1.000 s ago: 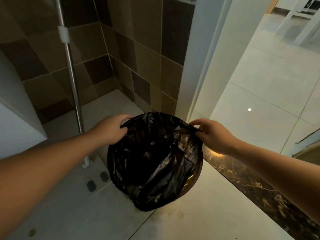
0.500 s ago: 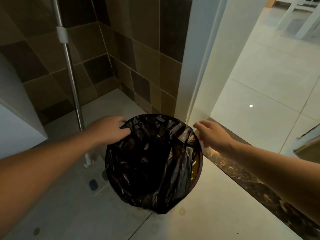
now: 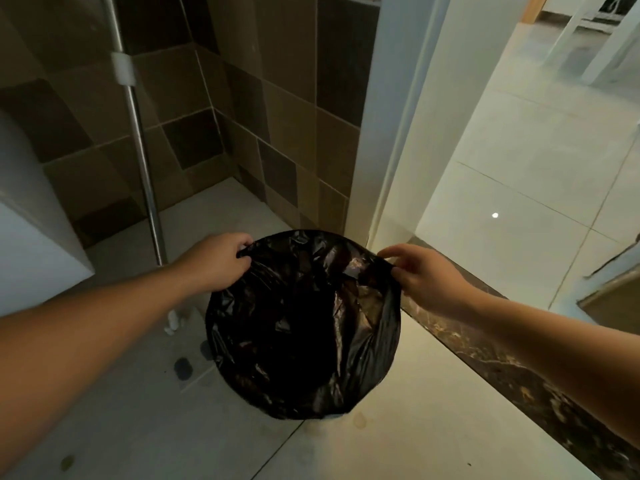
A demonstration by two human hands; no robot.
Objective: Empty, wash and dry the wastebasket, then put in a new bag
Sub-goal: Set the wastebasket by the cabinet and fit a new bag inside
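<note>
Now, low in the middle of the frame: the crinkled black plastic bin bag (image 3: 304, 327) is spread wide over the mouth of the round wastebasket, which it covers so fully that you cannot see the basket itself. It stands on the pale grey tiled floor (image 3: 114, 427), just beside the dark marble threshold strip (image 3: 491, 344) that runs toward the lower right.

Your left hand (image 3: 216, 263) is closed on the bag's rim at its upper left, fingers curled over a fold of film. Your right hand (image 3: 426, 277) pinches the rim at the upper right between thumb and fingertips. The two hands hold opposite sides, likely so the film stays taut and level while the edge is seated around the basket's lip.

Judging by this, you are at the last stage, fitting the new bag. The near edge hangs looser and may need tucking next.

A chrome vertical pole (image 3: 138, 133) stands against the brown tiled wall (image 3: 277, 98) at upper left, well apart from your hands.
</note>
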